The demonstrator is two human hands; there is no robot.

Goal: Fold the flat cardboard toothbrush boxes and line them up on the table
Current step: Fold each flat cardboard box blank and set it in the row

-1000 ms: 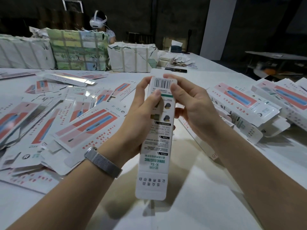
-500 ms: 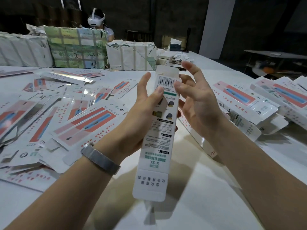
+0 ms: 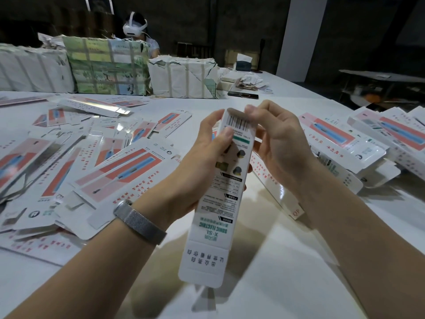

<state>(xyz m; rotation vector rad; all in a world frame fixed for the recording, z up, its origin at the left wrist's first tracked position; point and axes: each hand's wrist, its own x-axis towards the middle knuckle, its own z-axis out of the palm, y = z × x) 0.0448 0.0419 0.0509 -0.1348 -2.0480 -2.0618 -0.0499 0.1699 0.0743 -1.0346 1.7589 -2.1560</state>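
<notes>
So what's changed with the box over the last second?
The right hand opened away half a second ago and has now curled back over the top end of the box, fingertips on its top edge. The left hand kept gripping it; the bottom flap still hangs open.

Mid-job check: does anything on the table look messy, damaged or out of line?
Yes. The flat white-and-red cardboard box blanks on the left lie in a loose, overlapping heap at mixed angles, not stacked. The folded white boxes on the right overlap and lean, not a tidy row. The paper wrap on the white strapped bundle looks torn.
</notes>
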